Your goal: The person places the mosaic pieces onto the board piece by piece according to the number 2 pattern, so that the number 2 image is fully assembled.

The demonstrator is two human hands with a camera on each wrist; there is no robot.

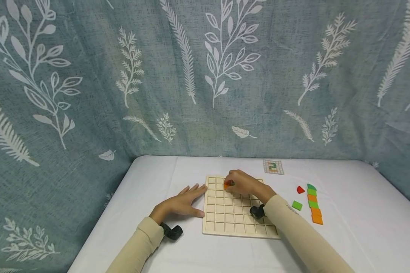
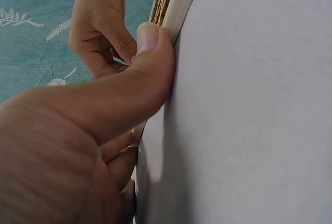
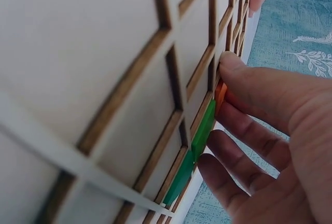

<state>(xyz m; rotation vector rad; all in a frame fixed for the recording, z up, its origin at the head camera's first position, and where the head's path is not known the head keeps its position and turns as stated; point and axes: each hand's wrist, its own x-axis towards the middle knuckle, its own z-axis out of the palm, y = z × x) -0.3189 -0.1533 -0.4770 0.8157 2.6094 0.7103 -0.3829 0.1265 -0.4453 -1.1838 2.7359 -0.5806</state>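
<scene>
Nearest the camera, two beige long sleeves [image 1: 147, 237] are seen, with a small black device [image 1: 172, 232] worn at each wrist. By the right hand [image 1: 242, 182], a flat orange piece [image 1: 226, 186] is pinched between thumb and index finger at the far side of a pale wooden board [image 1: 229, 209] divided into square cells. Close beside it, a flat bright green piece [image 3: 203, 128] and a flat dark green piece [image 3: 179, 180] are shown side by side on the board in the right wrist view. The left hand [image 1: 182, 204] is laid with fingers straight and spread, its thumb touched to the board's left edge. On the white-covered table [image 1: 362, 212], right of the board, a red piece [image 1: 300, 189], a green square [image 1: 297, 205] and a column of six green and orange pieces [image 1: 313, 204] are set out. Beyond the board, a small printed grid card [image 1: 273, 167] is placed, backed by a blue-green leaf-patterned cloth [image 1: 273, 83].
</scene>
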